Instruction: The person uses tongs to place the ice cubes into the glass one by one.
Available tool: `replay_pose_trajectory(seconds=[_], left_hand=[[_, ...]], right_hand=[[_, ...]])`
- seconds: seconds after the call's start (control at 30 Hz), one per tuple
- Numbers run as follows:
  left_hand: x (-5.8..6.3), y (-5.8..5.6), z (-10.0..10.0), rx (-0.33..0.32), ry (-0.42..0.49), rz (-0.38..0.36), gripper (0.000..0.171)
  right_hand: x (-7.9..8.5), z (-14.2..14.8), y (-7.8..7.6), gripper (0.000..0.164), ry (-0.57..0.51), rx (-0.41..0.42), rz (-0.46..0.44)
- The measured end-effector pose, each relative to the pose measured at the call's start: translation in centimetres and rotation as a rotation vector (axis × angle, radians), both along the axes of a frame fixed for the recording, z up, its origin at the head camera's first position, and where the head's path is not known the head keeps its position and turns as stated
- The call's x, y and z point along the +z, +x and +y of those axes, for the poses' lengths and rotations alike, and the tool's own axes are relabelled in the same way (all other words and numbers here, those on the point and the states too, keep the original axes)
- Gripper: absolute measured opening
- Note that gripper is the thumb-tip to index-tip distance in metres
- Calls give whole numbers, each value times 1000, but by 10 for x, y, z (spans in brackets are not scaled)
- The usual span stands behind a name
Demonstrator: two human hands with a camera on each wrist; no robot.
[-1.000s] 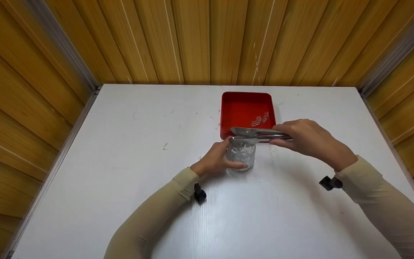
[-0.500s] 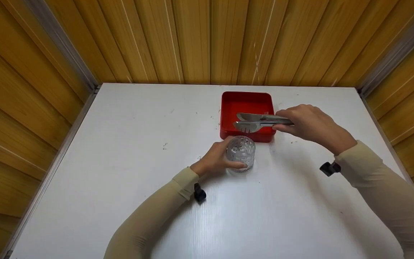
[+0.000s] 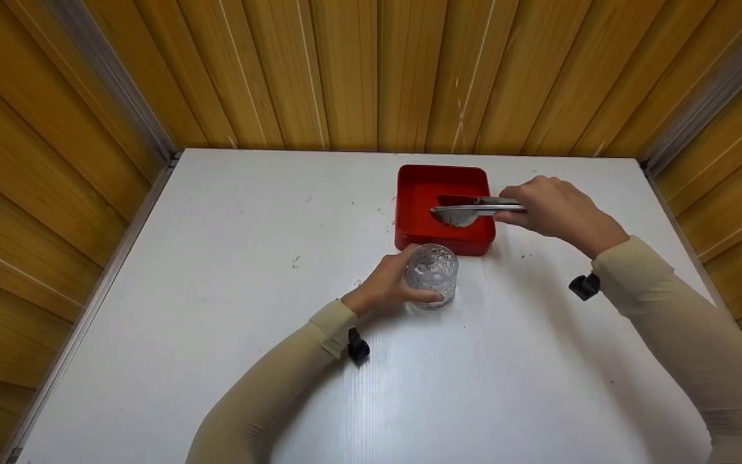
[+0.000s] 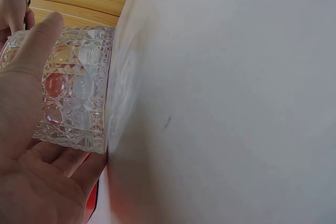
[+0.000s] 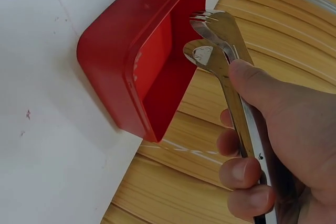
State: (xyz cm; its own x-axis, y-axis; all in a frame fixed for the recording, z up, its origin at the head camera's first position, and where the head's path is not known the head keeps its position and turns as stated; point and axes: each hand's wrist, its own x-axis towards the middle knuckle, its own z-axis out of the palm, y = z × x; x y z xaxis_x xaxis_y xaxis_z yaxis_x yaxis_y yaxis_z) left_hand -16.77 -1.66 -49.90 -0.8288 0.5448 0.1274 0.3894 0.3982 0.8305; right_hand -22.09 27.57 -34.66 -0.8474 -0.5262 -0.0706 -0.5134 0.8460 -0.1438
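My left hand (image 3: 384,283) holds a clear patterned drinking glass (image 3: 432,274) upright on the white table, thumb on the near side and fingers beyond. Raised round bumps cover the glass in the left wrist view. My right hand (image 3: 558,209) grips metal serving tongs (image 3: 464,212), pointed left above a red square tray (image 3: 445,247). Their ends, one with fork-like tines, stand apart in the right wrist view, with nothing seen between them. The clear cubes in the tray's right part are hidden now by the tongs and hand.
The white table (image 3: 229,290) carries small dark specks (image 3: 295,262) at left of the hands. Wood-panelled walls (image 3: 345,77) enclose its back and sides. The tray sits just behind the glass, close to it.
My right hand has carried the tongs from over the glass rim back above the red tray, away from me. Clear cubes seen earlier in the tray are now covered. My left hand and glass stayed put.
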Motion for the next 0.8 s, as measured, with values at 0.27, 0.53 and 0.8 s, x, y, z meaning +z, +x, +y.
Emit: replay_pose_trajectory(seconds=[0.27, 0.53, 0.8], left_hand=[[0, 0, 0, 2, -13, 0, 83], [0, 0, -1, -2, 7, -2, 83], [0, 0, -1, -6, -3, 8, 82]], right_hand=[[-5, 2, -10, 15, -5, -5, -16], [-9, 3, -17, 19, 17, -17, -54], [-13, 4, -21, 18, 48, -51, -106]])
